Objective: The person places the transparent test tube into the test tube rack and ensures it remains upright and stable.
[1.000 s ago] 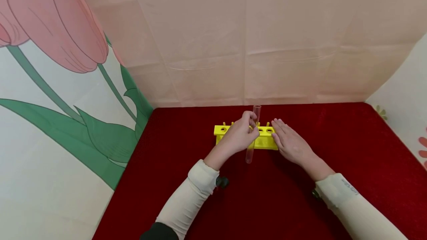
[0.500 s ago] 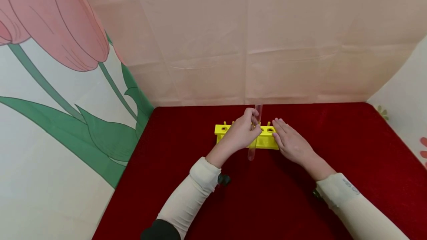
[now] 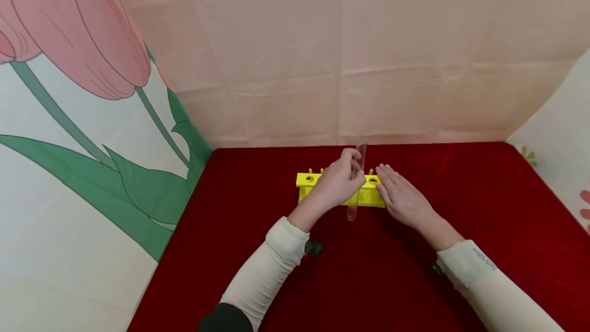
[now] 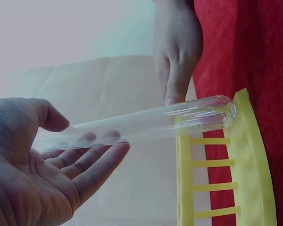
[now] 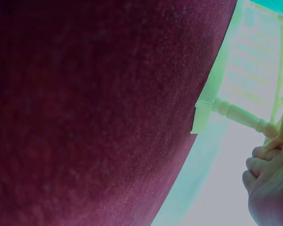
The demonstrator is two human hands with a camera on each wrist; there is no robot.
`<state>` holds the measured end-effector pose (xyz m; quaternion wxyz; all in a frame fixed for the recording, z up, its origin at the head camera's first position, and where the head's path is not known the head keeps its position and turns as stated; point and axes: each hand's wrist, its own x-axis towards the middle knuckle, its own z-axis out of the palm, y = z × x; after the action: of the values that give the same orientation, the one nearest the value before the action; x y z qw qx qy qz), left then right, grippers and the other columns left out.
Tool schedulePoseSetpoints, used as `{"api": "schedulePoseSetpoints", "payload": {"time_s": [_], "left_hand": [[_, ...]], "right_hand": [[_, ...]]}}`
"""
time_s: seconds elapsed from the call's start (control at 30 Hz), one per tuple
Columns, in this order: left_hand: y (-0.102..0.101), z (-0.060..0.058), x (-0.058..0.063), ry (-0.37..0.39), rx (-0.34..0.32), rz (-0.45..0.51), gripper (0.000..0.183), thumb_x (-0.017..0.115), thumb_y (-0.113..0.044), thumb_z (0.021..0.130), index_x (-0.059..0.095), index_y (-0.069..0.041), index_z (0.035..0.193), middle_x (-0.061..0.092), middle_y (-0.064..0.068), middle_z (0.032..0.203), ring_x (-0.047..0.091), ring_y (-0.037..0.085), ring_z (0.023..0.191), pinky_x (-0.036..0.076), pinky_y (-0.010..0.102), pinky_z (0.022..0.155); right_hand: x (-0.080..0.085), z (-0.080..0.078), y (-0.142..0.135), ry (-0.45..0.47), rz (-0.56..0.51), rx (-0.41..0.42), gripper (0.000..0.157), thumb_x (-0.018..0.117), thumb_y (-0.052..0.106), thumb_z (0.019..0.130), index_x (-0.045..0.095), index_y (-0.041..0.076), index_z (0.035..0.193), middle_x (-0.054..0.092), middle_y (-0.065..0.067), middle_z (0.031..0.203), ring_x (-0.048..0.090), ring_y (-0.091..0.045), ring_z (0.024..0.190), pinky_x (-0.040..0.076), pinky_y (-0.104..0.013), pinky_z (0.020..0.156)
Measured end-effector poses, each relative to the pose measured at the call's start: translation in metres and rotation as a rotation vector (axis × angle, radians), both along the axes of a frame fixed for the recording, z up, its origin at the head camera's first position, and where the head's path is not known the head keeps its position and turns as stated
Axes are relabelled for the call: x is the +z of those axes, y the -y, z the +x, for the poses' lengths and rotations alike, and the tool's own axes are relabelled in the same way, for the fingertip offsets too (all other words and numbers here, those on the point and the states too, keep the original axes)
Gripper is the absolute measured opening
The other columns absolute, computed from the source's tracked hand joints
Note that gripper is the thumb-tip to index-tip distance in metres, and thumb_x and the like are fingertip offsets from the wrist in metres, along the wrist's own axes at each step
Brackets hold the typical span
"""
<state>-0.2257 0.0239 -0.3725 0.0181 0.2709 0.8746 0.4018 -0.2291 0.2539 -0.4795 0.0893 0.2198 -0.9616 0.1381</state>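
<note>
While we look down in the head view, we see the left hand [image 3: 338, 183] near the middle of the frame, holding a long, clear, round-ended tube [image 4: 153, 121] between its thumb and fingers. The tube leans, with its top a bit to the right and its round end low, in front of a bright yellow rack with round holes [image 3: 370, 197]. In the left wrist view, we see that round end by the rack's bottom bar, but we can't tell if they touch.

We find the right hand [image 3: 405, 201] just right of the middle, its fingers straight and loose, with the tips laid on the rack's right end. We see one hole left of the left hand and one close to the right hand.

The rack stands on a counter with a dark red, fuzzy cloth [image 3: 392, 281]. We see cream-coloured sleeves [image 3: 260, 275] low in the frame, a plain peach cloth wall [image 3: 392, 65] at the top, and a big pink tulip picture [image 3: 83, 29] at upper left.
</note>
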Motion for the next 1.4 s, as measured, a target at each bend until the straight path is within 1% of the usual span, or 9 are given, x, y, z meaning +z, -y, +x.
{"api": "schedulePoseSetpoints", "payload": {"time_s": [0.37, 0.67, 0.87, 1.03, 1.2, 1.4], "left_hand": [[-0.002, 0.0, -0.0005, -0.011, 0.005, 0.019, 0.039, 0.059, -0.019, 0.1, 0.041, -0.011, 0.134, 0.059, -0.002, 0.104, 0.057, 0.012, 0.071, 0.05, 0.02, 0.06], [-0.0046, -0.0001, 0.0018, 0.009, 0.017, 0.028, 0.04, 0.059, -0.021, 0.1, 0.042, -0.013, 0.136, 0.061, -0.001, 0.11, 0.059, 0.011, 0.076, 0.051, 0.02, 0.065], [-0.0065, -0.0012, 0.003, 0.011, 0.023, 0.03, 0.039, 0.059, -0.02, 0.1, 0.042, -0.014, 0.136, 0.06, -0.002, 0.109, 0.058, 0.012, 0.074, 0.051, 0.019, 0.064], [-0.0078, -0.003, 0.0044, -0.003, 0.021, 0.039, 0.039, 0.059, -0.019, 0.101, 0.043, -0.013, 0.135, 0.06, -0.003, 0.106, 0.057, 0.011, 0.075, 0.05, 0.019, 0.063], [-0.0088, -0.0057, 0.006, 0.009, 0.027, 0.047, 0.039, 0.06, -0.019, 0.1, 0.043, -0.013, 0.135, 0.06, -0.003, 0.106, 0.057, 0.01, 0.079, 0.05, 0.018, 0.065], [-0.0097, -0.0072, 0.0076, 0.011, 0.038, 0.034, 0.039, 0.059, -0.02, 0.101, 0.043, -0.014, 0.136, 0.059, -0.003, 0.107, 0.057, 0.011, 0.081, 0.05, 0.018, 0.068]], "right_hand": [[-0.0017, -0.001, 0.0, -0.006, 0.005, 0.005, 0.056, 0.049, 0.02, 0.107, 0.034, -0.01, 0.151, 0.035, -0.029, 0.157, 0.029, -0.044, 0.148, 0.028, -0.059, 0.116], [-0.0014, 0.0002, 0.0003, 0.018, 0.012, -0.009, 0.057, 0.048, 0.021, 0.107, 0.033, -0.008, 0.153, 0.032, -0.028, 0.159, 0.027, -0.043, 0.149, 0.027, -0.058, 0.117], [-0.0012, 0.0009, 0.0009, 0.017, 0.019, -0.011, 0.057, 0.047, 0.022, 0.107, 0.032, -0.008, 0.153, 0.033, -0.028, 0.158, 0.027, -0.043, 0.149, 0.027, -0.058, 0.117], [-0.0018, 0.0005, 0.001, -0.008, 0.015, -0.005, 0.056, 0.048, 0.021, 0.107, 0.034, -0.009, 0.152, 0.035, -0.028, 0.157, 0.029, -0.043, 0.148, 0.028, -0.058, 0.116], [-0.0021, 0.0005, 0.0006, -0.016, 0.005, -0.011, 0.057, 0.05, 0.021, 0.106, 0.034, -0.008, 0.152, 0.035, -0.027, 0.158, 0.029, -0.042, 0.149, 0.027, -0.057, 0.117], [-0.0015, 0.0008, 0.001, -0.009, -0.001, -0.01, 0.056, 0.049, 0.021, 0.106, 0.034, -0.008, 0.152, 0.034, -0.027, 0.158, 0.029, -0.043, 0.148, 0.028, -0.058, 0.117]]}}
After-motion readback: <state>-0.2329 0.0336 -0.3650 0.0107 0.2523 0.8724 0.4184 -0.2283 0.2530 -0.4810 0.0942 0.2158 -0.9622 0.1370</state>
